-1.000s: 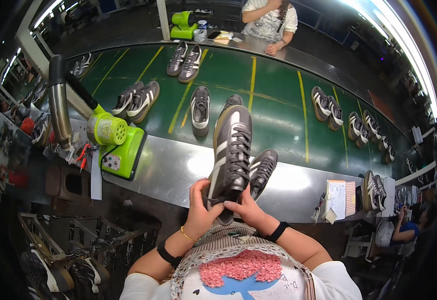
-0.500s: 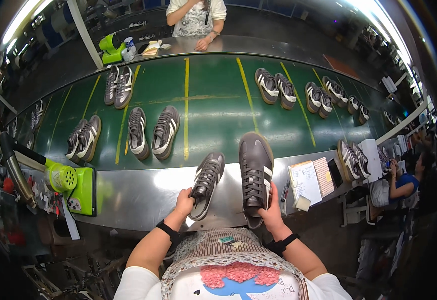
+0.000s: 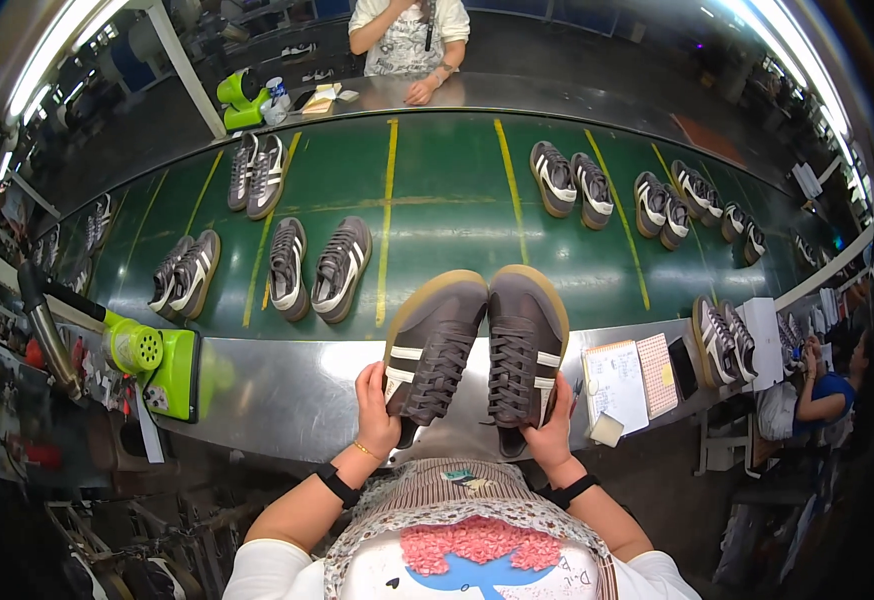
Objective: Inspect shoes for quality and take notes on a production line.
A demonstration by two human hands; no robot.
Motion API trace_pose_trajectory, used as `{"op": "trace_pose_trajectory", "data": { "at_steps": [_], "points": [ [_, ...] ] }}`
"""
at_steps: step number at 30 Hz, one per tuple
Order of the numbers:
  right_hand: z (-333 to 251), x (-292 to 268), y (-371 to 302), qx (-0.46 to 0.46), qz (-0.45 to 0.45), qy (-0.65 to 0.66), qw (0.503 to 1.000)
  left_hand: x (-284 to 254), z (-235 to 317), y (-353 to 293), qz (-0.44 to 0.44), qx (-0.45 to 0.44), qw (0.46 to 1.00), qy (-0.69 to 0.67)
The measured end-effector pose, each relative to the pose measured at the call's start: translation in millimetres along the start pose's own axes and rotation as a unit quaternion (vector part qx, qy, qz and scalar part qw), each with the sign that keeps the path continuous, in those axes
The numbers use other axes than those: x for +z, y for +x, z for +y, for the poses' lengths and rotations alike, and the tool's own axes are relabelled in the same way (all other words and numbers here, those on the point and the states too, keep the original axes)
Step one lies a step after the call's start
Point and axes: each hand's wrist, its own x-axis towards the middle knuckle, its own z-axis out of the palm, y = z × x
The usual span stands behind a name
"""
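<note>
My left hand (image 3: 378,418) is closed around the heel end of a dark grey sneaker (image 3: 439,350) with white side stripes, a tan gum sole and dark laces. A matching sneaker (image 3: 525,345) is gripped at its heel by my right hand (image 3: 551,428), fingers along the outer side. Both shoes are raised above the front edge of the steel bench (image 3: 292,385), toes pointing away from me and almost touching. Their tops and laces face up toward me; my palms hide part of the heels.
Beyond the bench runs a green belt (image 3: 447,250) with yellow lines, carrying several sneaker pairs such as one pair (image 3: 342,270) at left. A bright green blower (image 3: 172,372) stands at left; a notebook (image 3: 617,382) and phone (image 3: 682,365) lie at right. Across the belt sits a person (image 3: 412,45).
The left sneaker has come up off its lower, tilted position and now sits beside the right one, toe forward. My left hand has shifted its hold along it. The view has swung slightly.
</note>
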Motion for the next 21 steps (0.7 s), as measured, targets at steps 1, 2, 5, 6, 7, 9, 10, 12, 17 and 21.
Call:
{"op": "trace_pose_trajectory", "data": {
  "at_steps": [1,2,5,6,7,9,10,12,17,21],
  "points": [
    [2,-1,1,-0.008,0.005,-0.009,1.000,0,0,0,0.001,0.000,1.000,0.002],
    [6,-2,2,-0.007,0.007,-0.009,1.000,-1,1,2,-0.020,-0.014,1.000,0.000],
    [46,5,-2,0.162,-0.102,0.259,0.947,-3,-16,1,-0.112,-0.088,0.990,-0.012],
    [69,14,-2,0.160,-0.099,0.260,0.947,-1,-28,-1,-0.180,-0.149,0.972,-0.020],
    [89,20,-2,0.211,-0.190,0.164,0.945,3,-40,-5,-0.252,-0.220,0.942,0.003],
    [99,27,-8,0.245,-0.285,0.039,0.926,20,-46,-28,-0.295,-0.224,0.929,0.031],
    [95,35,-14,0.235,-0.288,0.012,0.928,29,-48,-38,-0.338,-0.227,0.912,0.056],
    [91,44,-21,0.211,-0.264,-0.050,0.940,40,-42,-45,-0.346,-0.232,0.907,0.053],
    [72,55,-7,0.237,-0.283,-0.099,0.924,61,-17,-30,-0.346,-0.291,0.887,0.095],
    [65,52,45,0.241,-0.245,-0.091,0.935,67,-23,13,-0.313,-0.289,0.899,0.101]
  ]
}}
